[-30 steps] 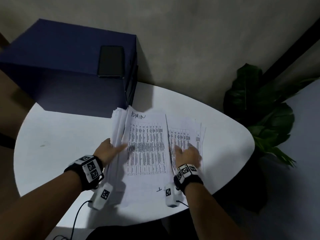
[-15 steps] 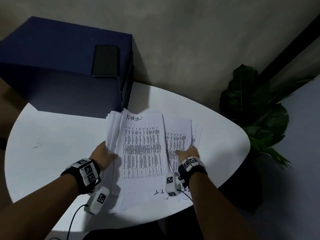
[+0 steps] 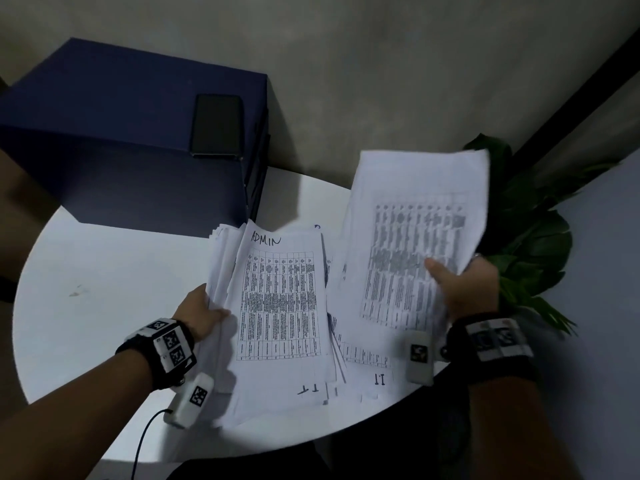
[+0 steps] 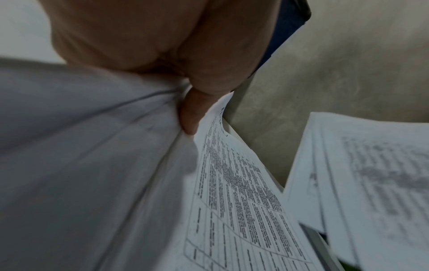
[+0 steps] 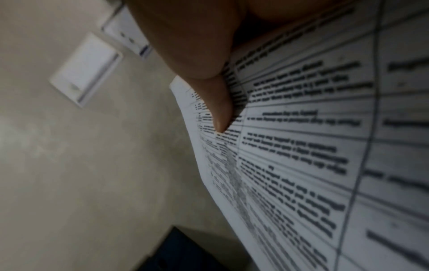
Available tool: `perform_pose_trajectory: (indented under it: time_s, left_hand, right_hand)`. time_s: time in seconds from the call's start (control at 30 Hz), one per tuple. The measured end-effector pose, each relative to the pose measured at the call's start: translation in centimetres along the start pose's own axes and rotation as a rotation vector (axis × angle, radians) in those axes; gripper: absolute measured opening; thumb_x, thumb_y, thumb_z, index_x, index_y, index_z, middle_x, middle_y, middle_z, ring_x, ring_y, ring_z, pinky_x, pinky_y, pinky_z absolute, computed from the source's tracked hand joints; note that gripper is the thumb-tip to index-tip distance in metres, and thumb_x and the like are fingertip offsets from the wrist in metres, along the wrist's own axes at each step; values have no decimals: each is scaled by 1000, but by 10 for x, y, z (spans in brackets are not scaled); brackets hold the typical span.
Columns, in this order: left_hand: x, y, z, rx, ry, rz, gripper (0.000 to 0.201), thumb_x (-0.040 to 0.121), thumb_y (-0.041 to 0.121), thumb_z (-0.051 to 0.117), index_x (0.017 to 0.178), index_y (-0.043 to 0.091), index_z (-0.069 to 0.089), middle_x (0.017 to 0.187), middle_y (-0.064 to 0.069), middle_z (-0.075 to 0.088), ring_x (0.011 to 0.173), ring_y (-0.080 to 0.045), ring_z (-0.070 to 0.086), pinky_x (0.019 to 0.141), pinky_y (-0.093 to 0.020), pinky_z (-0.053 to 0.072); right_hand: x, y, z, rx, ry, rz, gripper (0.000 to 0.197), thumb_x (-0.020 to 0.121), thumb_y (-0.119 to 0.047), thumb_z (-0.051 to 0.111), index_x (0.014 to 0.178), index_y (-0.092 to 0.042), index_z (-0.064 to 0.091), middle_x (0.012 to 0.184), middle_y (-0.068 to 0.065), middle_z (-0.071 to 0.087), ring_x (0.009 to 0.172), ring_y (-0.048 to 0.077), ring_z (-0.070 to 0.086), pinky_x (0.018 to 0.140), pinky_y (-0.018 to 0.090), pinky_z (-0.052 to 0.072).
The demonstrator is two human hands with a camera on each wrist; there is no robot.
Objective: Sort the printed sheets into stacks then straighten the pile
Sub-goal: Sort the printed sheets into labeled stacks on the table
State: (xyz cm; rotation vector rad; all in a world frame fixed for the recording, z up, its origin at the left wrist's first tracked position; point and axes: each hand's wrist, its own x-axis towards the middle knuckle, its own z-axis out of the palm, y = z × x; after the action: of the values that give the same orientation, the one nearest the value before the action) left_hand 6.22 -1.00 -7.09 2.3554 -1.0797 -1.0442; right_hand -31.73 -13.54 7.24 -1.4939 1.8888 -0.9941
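So our right hand (image 3: 465, 289) has a bunch of printed sheets (image 3: 415, 237) pinched under the thumb, lifted off the white counter (image 3: 104, 271). Our left hand (image 3: 201, 311) grips the left edge of the ADMIN stack (image 3: 280, 306), which lies on the counter beside a dark blue box (image 3: 121, 150).
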Motion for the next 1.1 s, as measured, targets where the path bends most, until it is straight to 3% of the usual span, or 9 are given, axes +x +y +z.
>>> perform_pose_trajectory:
  time_s: [0.13, 0.23, 0.33, 0.4, 0.53, 0.6, 0.73, 0.93, 1.1]
  left_hand:
    - [-7, 7, -4, -15, -12, -9, 27, 87, 13, 73, 101, 9, 51, 77, 2, 50, 83, -24, 50, 72, -29, 34]
    - [-9, 8, -6, -1, -32, -13, 26, 86, 18, 74, 99, 9, 53, 79, 1, 55, 86, -27, 57, 68, -30, 37]
    - [-2, 1, -4, -92, -77, -64, 28, 87, 34, 69, 98, 10, 61, 87, -5, 68, 84, -25, 66, 73, -34, 51]
    - [4, -5, -4, -375, -133, -138, 51, 91, 53, 58, 108, 6, 65, 106, -16, 72, 94, -30, 68, 91, -44, 54]
    - [14, -12, -1, -701, -177, -328, 121, 53, 99, 46, 135, 11, 59, 135, -12, 62, 123, -33, 59, 111, -49, 41]
    - [10, -3, -1, -482, -148, -231, 109, 66, 91, 49, 135, 8, 57, 132, -11, 62, 120, -31, 60, 104, -43, 46]
    - [3, 5, 10, -51, -20, -61, 44, 82, 31, 77, 106, 3, 53, 89, -6, 60, 83, -24, 56, 57, -29, 37]
    - [8, 3, 13, -13, -6, -37, 34, 81, 21, 77, 102, 4, 55, 92, -11, 62, 81, -24, 57, 55, -28, 34]
    - [5, 4, 11, 1, -4, -10, 34, 84, 23, 76, 104, 5, 55, 95, -10, 61, 87, -26, 57, 63, -30, 36]
  right_hand:
    - [5, -5, -21, 226, -46, 28, 24, 68, -39, 81, 88, -28, 74, 90, -3, 75, 83, 19, 73, 75, 38, 57]
    - [1, -3, 6, 393, -202, 177, 18, 79, -10, 76, 94, -19, 72, 97, 6, 74, 79, 18, 73, 70, 35, 60]
    - [-13, 2, 50, 343, -352, 314, 26, 75, -12, 80, 100, -10, 70, 99, 10, 73, 89, 27, 71, 70, 31, 56]
    - [-22, 6, 81, 159, -391, 358, 46, 73, -19, 83, 111, -3, 65, 106, 9, 70, 97, 27, 67, 75, 28, 49]
    - [-52, 13, 145, -124, -572, 275, 67, 81, -37, 74, 135, -7, 47, 131, 11, 58, 119, 29, 57, 98, 35, 46]
    - [-63, 26, 163, -297, -636, 219, 69, 87, -53, 58, 141, -14, 41, 142, 7, 50, 128, 29, 48, 107, 42, 40]
    - [-58, 60, 135, -598, -319, 388, 72, 87, -55, 52, 143, -14, 34, 148, 10, 32, 131, 38, 34, 103, 54, 38]
    - [-48, 88, 119, -581, -299, 505, 80, 85, -49, 63, 143, -6, 30, 144, 16, 33, 128, 38, 37, 100, 53, 41]
    - [-37, 89, 108, -526, -270, 453, 67, 81, -42, 71, 135, -11, 46, 140, 14, 42, 128, 37, 42, 101, 49, 42]
